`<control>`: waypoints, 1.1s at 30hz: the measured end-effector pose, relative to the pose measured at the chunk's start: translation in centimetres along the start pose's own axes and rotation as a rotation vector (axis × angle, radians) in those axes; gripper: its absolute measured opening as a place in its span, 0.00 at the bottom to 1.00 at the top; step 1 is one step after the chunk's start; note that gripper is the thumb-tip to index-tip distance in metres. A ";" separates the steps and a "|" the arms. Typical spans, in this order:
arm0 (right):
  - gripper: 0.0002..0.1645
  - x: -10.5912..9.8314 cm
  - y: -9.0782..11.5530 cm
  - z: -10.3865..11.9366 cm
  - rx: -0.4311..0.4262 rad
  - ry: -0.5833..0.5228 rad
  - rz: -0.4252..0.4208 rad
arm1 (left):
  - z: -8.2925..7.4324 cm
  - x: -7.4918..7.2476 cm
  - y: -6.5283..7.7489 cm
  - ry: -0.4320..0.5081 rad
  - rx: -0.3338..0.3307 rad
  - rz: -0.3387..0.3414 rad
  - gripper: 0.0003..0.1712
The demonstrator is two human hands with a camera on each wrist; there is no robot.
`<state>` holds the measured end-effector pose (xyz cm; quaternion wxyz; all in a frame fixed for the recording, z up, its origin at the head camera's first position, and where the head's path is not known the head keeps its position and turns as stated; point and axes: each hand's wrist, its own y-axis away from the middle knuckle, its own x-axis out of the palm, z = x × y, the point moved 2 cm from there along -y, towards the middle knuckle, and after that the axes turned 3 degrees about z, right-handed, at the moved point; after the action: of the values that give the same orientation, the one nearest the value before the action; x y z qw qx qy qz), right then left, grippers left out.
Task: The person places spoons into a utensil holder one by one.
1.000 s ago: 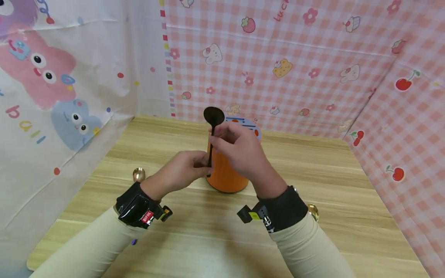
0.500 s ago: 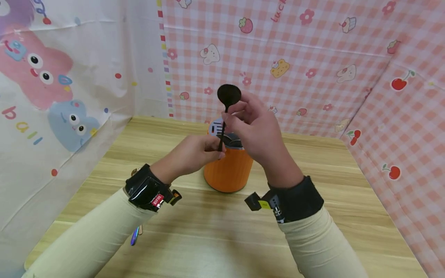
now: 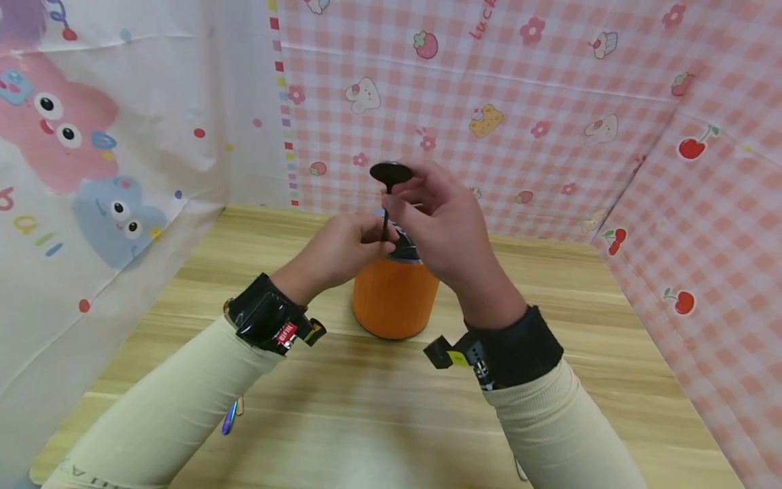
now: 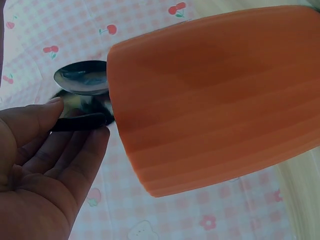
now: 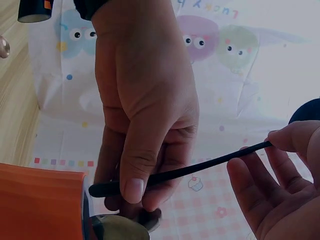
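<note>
Both hands hold a black spoon [image 3: 392, 172], bowl end up, over the orange container [image 3: 394, 302]. My left hand [image 3: 342, 248] pinches the lower end of its handle between thumb and fingers. Just below the bowl, my right hand [image 3: 449, 227] pinches the handle; the right wrist view shows the slim handle [image 5: 200, 169] stretched between the two hands. The handle's tip is close to the container's rim, and I cannot tell whether they touch. Dark, shiny spoon bowls [image 4: 82, 77] stick out of the container's top. The hands hide much of that top in the head view.
A purple-blue handle [image 3: 229, 418] lies on the wooden table [image 3: 342, 421] beside the left forearm, next to a rose-gold one [image 3: 239, 406]. A small shiny end [image 3: 520, 470] shows by the right sleeve. Patterned cloths [image 3: 519, 88] stand behind and at both sides.
The spoon went from in front of the container up and over its top, both hands rising with it. Since half a second ago its bowl has tipped flatter and dropped slightly, while the left hand rose a little.
</note>
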<state>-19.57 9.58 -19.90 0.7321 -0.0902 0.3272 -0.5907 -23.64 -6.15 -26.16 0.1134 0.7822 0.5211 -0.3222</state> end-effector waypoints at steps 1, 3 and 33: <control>0.19 0.1 0.0 0.0 -0.002 0.004 -0.002 | 0.0 -0.1 -0.1 -0.003 0.002 -0.005 0.04; 0.18 0.1 -0.1 -0.1 0.000 0.021 -0.007 | 0.1 -0.2 -0.3 -0.010 0.007 -0.007 0.04; 0.10 1.5 -0.2 -4.5 0.248 0.138 0.086 | 1.4 -0.8 0.1 -0.015 -0.008 -0.064 0.10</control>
<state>-22.27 9.28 -23.81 0.7379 0.0560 0.3048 -0.5996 -24.25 -7.53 -26.74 0.1101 0.7622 0.5462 -0.3296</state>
